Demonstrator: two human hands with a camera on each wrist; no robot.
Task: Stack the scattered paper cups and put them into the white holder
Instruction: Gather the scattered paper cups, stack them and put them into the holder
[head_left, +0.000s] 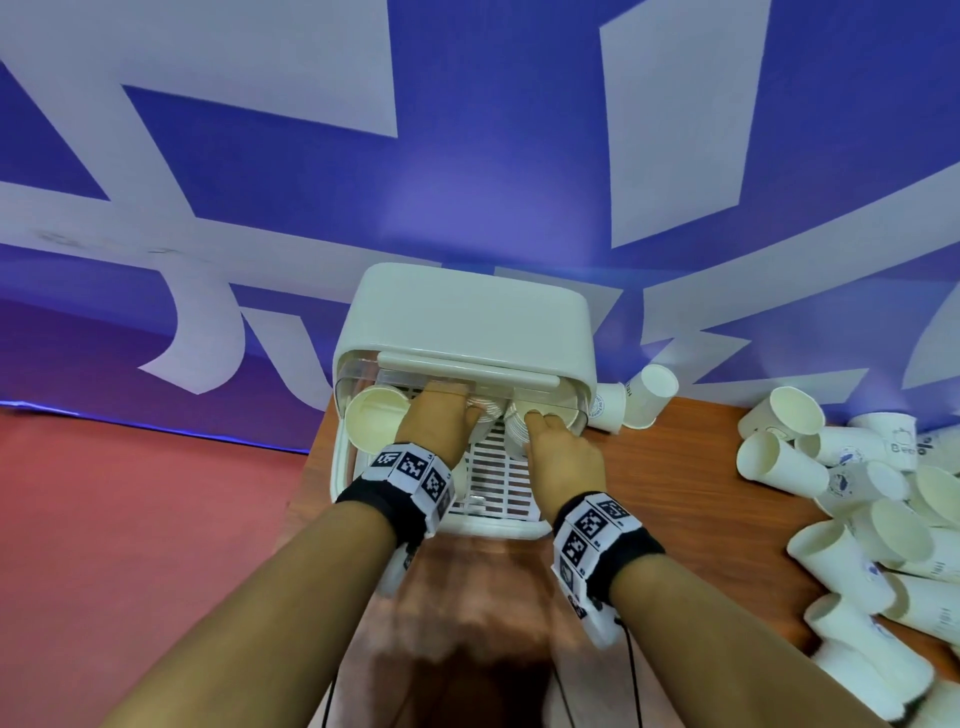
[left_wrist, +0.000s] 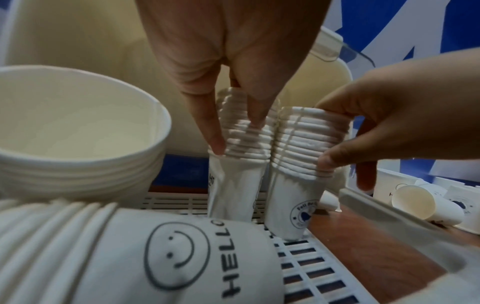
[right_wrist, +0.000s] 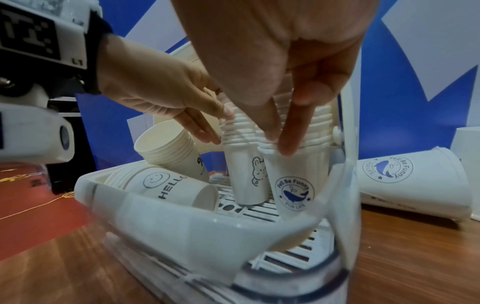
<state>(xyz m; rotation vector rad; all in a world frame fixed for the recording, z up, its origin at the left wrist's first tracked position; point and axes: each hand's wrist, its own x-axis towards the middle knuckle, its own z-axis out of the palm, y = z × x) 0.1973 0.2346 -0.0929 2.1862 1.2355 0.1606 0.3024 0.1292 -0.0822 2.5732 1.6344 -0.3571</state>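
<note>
The white holder (head_left: 467, 317) stands at the table's left end with its lid raised. Two upright stacks of paper cups stand side by side on its slotted floor (left_wrist: 311, 267). My left hand (head_left: 467, 410) lays straight fingers against the rims of the rabbit-print stack (right_wrist: 249, 174) (left_wrist: 239, 185). My right hand (head_left: 540, 418) grips the whale-print stack (right_wrist: 293, 185) (left_wrist: 293, 205) near its top, thumb (left_wrist: 327, 160) in front and fingers curled over the rims. A third stack (head_left: 376, 423) (left_wrist: 72, 123) leans at the holder's left. A "HELLO" stack (left_wrist: 155, 257) (right_wrist: 166, 185) lies on its side at the front.
Several loose paper cups (head_left: 857, 493) lie heaped on the right of the wooden table (head_left: 649, 493). Two more (head_left: 639, 395) lie just right of the holder. A blue and white banner (head_left: 467, 156) backs the table. Red floor (head_left: 130, 519) lies beyond the left edge.
</note>
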